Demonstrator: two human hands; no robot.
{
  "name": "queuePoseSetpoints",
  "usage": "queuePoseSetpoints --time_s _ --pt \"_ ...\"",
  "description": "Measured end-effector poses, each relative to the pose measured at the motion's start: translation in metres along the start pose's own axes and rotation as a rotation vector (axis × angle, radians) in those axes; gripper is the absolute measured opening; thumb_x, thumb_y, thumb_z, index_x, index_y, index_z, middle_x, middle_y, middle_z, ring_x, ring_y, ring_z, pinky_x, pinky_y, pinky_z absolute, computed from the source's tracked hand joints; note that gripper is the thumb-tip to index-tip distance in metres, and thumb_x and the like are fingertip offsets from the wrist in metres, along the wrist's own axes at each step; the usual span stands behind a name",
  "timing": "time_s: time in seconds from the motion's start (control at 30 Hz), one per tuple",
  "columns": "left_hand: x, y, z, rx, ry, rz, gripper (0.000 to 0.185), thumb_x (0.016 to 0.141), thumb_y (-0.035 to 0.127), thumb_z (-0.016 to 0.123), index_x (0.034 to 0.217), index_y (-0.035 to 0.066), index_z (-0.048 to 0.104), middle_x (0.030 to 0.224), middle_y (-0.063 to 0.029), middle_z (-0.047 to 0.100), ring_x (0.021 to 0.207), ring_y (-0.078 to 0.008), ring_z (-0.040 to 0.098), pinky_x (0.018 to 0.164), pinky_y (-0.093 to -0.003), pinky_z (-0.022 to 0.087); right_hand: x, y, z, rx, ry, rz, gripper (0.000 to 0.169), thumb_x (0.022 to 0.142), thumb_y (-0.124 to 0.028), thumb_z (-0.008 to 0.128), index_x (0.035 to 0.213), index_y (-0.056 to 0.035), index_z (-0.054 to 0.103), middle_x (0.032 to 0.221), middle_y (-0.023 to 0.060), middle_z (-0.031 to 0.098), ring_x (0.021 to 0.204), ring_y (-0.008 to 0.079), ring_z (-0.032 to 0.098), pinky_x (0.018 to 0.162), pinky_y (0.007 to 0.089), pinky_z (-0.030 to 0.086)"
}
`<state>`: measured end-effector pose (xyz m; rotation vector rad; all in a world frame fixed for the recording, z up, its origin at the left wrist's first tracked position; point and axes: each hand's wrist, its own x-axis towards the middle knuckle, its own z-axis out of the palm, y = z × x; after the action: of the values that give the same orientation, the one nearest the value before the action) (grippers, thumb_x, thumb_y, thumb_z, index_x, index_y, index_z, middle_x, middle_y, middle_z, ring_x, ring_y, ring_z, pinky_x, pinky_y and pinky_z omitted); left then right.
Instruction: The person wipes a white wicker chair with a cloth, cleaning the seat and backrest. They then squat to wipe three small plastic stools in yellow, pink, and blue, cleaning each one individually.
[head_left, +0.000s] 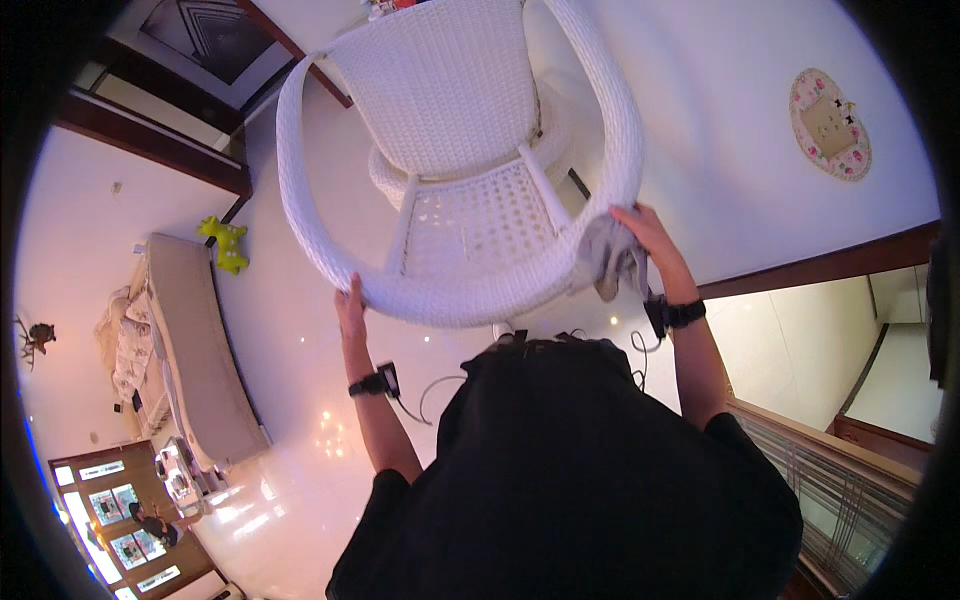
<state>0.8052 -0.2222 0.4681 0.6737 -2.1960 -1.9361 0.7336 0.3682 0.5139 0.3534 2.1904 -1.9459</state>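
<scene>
A white woven wicker chair with a wide looped rim is in front of me, its openwork panel and backrest showing inside the loop. My left hand grips the near left part of the rim, fingers on its outer edge. At the near right part, my right hand holds the rim together with a crumpled grey cloth, which hangs below the fingers. Both wrists wear black bands with small devices and cables.
A white wall with an oval floral plaque stands at right, above a wooden-framed opening. A green toy animal and a beige sofa are at left. Another person is far off, lower left. A railing is at lower right.
</scene>
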Motion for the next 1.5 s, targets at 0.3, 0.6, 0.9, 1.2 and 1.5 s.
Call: queuePoseSetpoints --time_s 0.3,0.6,0.9,1.2,1.5 --pt "0.032 0.061 0.035 0.182 0.068 -0.191 0.076 0.086 0.061 0.067 0.124 -0.004 0.057 0.107 -0.0121 0.065 0.099 -0.0224 0.063 0.081 -0.0396 0.053 0.078 -0.034 0.0 0.091 -0.079 0.07 0.058 0.082 -0.04 0.077 0.107 0.0109 0.065 0.097 0.014 0.071 0.081 0.0199 0.069 0.074 0.0336 0.055" --pt "0.061 0.056 0.055 0.088 0.11 -0.173 0.071 0.084 0.058 0.07 0.119 -0.003 0.06 0.101 -0.0103 0.066 0.09 -0.0218 0.066 0.071 -0.0371 0.058 0.113 -0.031 -0.004 0.048 -0.061 0.042 0.057 0.082 -0.043 0.077 0.101 0.0103 0.068 0.093 0.0137 0.071 0.078 0.0211 0.068 0.074 0.0367 0.054" --pt "0.121 0.013 0.076 0.462 -0.09 -0.238 0.067 0.092 0.052 0.062 0.122 -0.007 0.051 0.095 -0.0185 0.068 0.092 -0.0335 0.068 0.08 -0.0455 0.056 0.154 -0.018 -0.004 -0.569 0.142 0.107 0.086 0.084 -0.056 0.07 0.128 0.0159 0.051 0.123 0.0266 0.061 0.113 0.0321 0.061 0.096 0.0415 0.049" --pt "0.127 0.088 0.154 0.624 0.049 0.605 0.052 0.09 0.015 0.06 0.139 0.002 0.045 0.145 -0.0259 0.038 0.136 -0.0442 0.034 0.114 -0.0529 0.026 0.172 0.003 0.039 -0.158 0.12 0.204 0.095 0.086 -0.054 0.07 0.146 0.0102 0.033 0.144 0.0261 0.046 0.13 0.0308 0.05 0.106 0.0379 0.041" --pt "0.146 0.096 0.221 0.962 -0.167 0.582 0.018 0.087 0.021 0.058 0.091 0.011 0.072 0.104 -0.0068 0.071 0.111 -0.0265 0.06 0.107 -0.0492 0.034 0.199 -0.007 0.044 -0.149 -0.057 0.308 0.069 0.09 -0.052 0.067 0.117 0.0116 0.063 0.112 0.0189 0.068 0.101 0.0255 0.063 0.092 0.0379 0.049"
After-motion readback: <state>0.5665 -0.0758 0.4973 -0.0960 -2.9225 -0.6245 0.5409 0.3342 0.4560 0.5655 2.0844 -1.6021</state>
